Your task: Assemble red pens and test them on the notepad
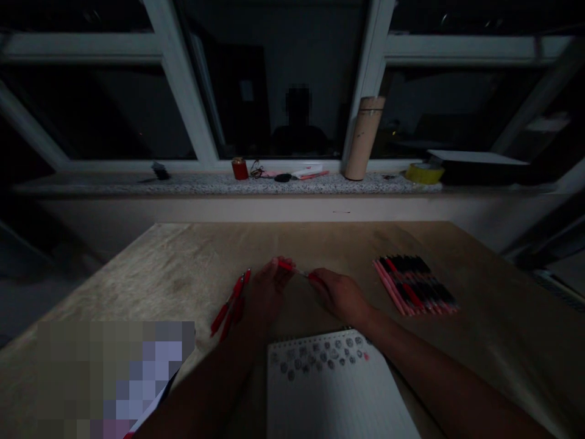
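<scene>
Red pen (297, 270) sits between my two hands above the wooden table (183, 256), just beyond the top edge of the spiral notebook (336, 390). My left hand (267, 292) pinches one end of it with closed fingertips, and my right hand (340, 296) is closed on the other end, so the pen is held level between them; I judge that two-ended hold suits pulling or twisting the barrel. A few more red pens (231, 305) lie loose on the table just left of my left hand, while a neat row of red and black pens (415, 285) lies well to the right (two separate lots, it seems). No container holds any of them. On the windowsill (205, 183) stand a tall tan flask (364, 139) and a roll of yellow tape (424, 173).
</scene>
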Demonstrator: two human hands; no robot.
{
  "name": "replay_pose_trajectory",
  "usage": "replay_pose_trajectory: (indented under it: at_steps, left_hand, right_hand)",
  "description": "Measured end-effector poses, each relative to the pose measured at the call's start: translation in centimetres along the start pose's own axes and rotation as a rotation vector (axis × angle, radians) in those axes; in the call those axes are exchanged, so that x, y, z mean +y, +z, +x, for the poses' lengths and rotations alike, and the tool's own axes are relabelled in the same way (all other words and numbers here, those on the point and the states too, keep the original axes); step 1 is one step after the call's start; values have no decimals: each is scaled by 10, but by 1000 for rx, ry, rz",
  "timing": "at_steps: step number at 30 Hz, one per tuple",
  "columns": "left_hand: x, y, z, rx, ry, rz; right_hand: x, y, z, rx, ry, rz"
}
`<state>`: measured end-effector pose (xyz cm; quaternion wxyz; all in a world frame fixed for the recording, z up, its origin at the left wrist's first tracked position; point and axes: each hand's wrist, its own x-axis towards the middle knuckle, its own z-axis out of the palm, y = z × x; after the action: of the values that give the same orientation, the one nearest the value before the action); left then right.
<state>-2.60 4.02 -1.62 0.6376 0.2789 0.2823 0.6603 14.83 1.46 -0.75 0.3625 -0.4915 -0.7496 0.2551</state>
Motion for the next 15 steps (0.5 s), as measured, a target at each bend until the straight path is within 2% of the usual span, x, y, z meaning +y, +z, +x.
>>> replay_pose_trajectory:
  at_steps: [2,4,8,9,10,11,13,15]
  left_hand:
    - [1,2,-1,-24,-13,-14]
    - [2,5,-2,-44,-40,-20]
    - [2,6,-3,-84,-50,-14]
    - [2,5,-3,-81,-38,-14]
    - [1,5,-3,-67,-22,-15]
    - [1,5,-2,-46,-10,-14]
    - [1,5,-3,1,-2,-11]
    - [1,6,-4,21,-5,-11]
  right_hand:
    - [-2,-3,0,-19,-3,-22]
    - [-3,-5,2,-78,108,156]
    - [-2,-5,7,-355,336,556]
    - [0,-4,7,-385,361,618]
    - [1,-3,7,-365,370,652]
    - [2,-2,5,-282,334,613]
    - [3,-2,2,-79,181,382]
    - [1,-3,-2,-32,25,106]
